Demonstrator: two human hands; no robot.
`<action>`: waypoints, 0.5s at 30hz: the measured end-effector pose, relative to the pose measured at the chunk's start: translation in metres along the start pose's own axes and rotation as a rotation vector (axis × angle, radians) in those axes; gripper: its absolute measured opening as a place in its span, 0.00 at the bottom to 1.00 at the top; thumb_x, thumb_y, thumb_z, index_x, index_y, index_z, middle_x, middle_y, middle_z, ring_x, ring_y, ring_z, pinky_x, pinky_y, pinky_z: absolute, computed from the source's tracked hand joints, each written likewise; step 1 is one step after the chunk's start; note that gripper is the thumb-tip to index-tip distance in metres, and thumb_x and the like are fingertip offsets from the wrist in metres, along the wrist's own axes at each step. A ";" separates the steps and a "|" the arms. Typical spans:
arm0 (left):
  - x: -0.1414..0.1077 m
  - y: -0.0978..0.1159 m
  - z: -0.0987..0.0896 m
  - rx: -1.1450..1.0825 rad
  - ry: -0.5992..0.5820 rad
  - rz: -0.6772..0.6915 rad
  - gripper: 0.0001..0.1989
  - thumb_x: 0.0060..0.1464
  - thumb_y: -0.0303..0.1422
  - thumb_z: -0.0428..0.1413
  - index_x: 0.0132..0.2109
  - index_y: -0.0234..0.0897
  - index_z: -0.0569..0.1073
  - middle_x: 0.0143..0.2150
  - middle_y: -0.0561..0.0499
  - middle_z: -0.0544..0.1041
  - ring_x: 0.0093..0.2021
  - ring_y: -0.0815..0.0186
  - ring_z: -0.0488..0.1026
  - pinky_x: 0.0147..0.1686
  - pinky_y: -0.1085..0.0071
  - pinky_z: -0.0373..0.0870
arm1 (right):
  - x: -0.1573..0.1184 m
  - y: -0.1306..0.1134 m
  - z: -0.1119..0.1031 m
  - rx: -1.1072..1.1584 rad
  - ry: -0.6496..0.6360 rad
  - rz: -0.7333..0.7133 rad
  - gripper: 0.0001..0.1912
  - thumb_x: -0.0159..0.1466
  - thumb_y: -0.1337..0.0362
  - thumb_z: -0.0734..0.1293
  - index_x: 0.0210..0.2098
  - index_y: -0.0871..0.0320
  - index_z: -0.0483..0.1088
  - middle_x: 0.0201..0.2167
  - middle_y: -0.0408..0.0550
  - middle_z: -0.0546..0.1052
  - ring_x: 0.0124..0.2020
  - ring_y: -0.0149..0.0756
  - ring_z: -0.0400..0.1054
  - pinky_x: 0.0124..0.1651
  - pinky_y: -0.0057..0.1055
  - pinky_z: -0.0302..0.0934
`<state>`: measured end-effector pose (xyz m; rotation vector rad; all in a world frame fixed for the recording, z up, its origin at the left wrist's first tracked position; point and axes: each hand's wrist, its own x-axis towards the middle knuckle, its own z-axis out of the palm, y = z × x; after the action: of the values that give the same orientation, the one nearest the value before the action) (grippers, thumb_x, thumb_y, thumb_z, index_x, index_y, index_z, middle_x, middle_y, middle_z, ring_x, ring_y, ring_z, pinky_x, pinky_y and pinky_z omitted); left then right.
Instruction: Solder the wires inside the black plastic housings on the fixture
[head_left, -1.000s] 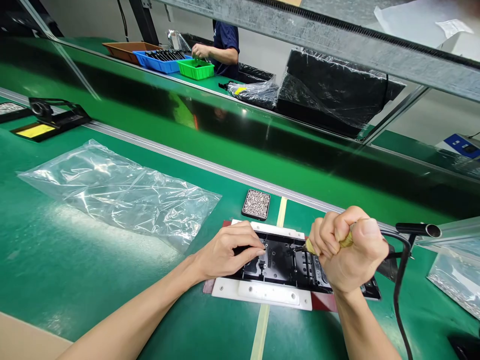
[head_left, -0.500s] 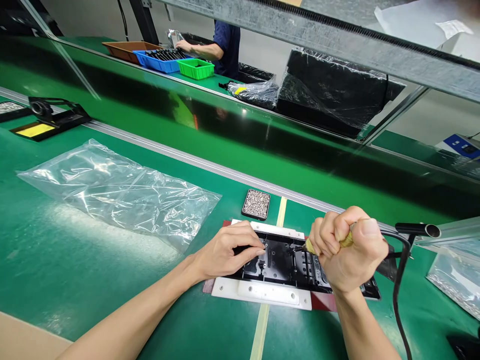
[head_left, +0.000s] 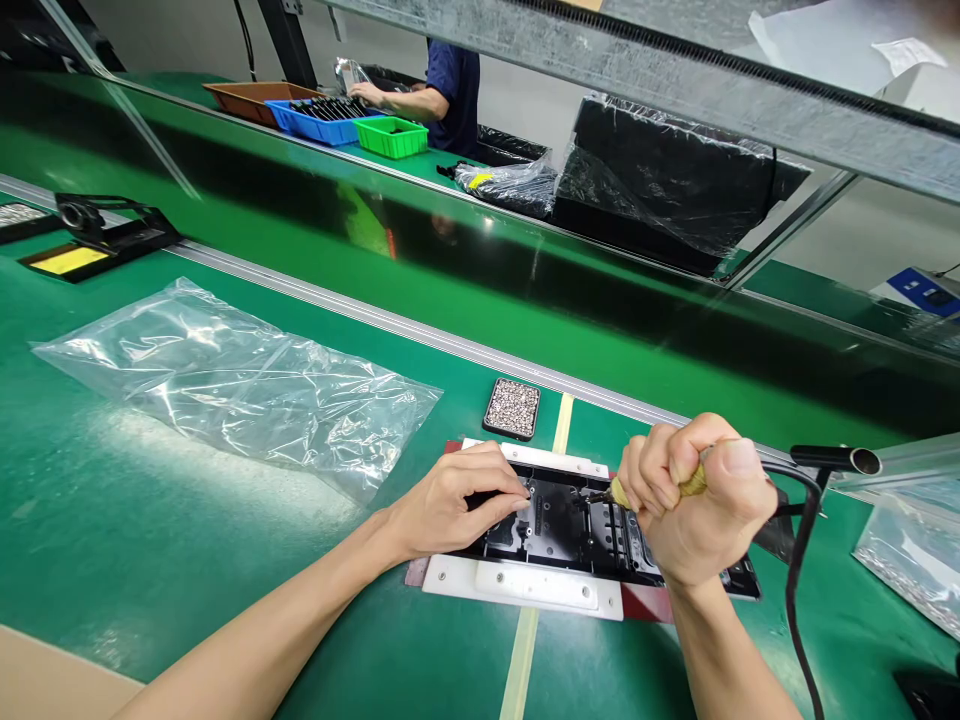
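My right hand is wrapped round the yellow grip of a soldering iron, its black cord trailing down at the right. The iron's tip touches or hovers just over a black plastic housing; which of these I cannot tell. White blocks hold the housing along its near and far sides. Over the housing's left part, my left hand has thumb and fingertips pinched together. Whatever they may hold is too small to make out.
A small tray of metal pieces sits behind the housing. A clear plastic bag lies left. A metal tube holder stands right, near a bag of small parts. Beyond the green partition, a co-worker's arm reaches over bins.
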<state>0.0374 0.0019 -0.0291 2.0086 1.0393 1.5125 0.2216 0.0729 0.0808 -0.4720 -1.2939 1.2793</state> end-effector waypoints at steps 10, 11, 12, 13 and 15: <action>0.002 0.001 0.001 0.007 0.002 0.003 0.06 0.66 0.28 0.58 0.43 0.34 0.80 0.37 0.45 0.81 0.38 0.63 0.77 0.43 0.63 0.73 | 0.000 -0.001 0.000 -0.006 -0.015 -0.010 0.21 0.64 0.55 0.65 0.20 0.57 0.59 0.12 0.36 0.53 0.13 0.24 0.44 0.14 0.21 0.43; 0.002 0.001 0.001 0.005 0.004 0.004 0.06 0.66 0.28 0.58 0.43 0.33 0.80 0.37 0.45 0.81 0.38 0.63 0.76 0.43 0.63 0.73 | 0.000 -0.001 0.000 -0.010 -0.012 -0.008 0.21 0.64 0.55 0.65 0.19 0.57 0.58 0.12 0.36 0.53 0.13 0.24 0.44 0.14 0.21 0.43; 0.002 0.001 0.001 0.004 0.006 0.005 0.05 0.66 0.28 0.58 0.43 0.33 0.80 0.37 0.45 0.81 0.38 0.63 0.76 0.43 0.63 0.73 | 0.001 -0.001 0.000 -0.013 -0.009 -0.007 0.21 0.64 0.55 0.66 0.19 0.57 0.58 0.12 0.36 0.54 0.12 0.24 0.44 0.13 0.21 0.43; 0.002 0.001 0.001 0.002 0.005 0.006 0.05 0.66 0.27 0.59 0.43 0.33 0.80 0.37 0.46 0.81 0.38 0.63 0.76 0.43 0.63 0.72 | 0.001 -0.001 0.000 -0.014 -0.008 -0.005 0.21 0.64 0.55 0.66 0.19 0.56 0.59 0.12 0.36 0.54 0.12 0.24 0.44 0.13 0.22 0.43; 0.001 0.001 0.000 0.002 0.004 0.005 0.05 0.66 0.28 0.59 0.43 0.33 0.80 0.37 0.46 0.81 0.38 0.63 0.77 0.43 0.63 0.73 | 0.001 -0.001 0.000 -0.007 -0.007 -0.002 0.21 0.63 0.55 0.66 0.19 0.56 0.59 0.11 0.36 0.54 0.12 0.24 0.44 0.13 0.22 0.43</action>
<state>0.0381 0.0023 -0.0278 2.0117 1.0391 1.5190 0.2219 0.0729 0.0824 -0.4714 -1.3041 1.2762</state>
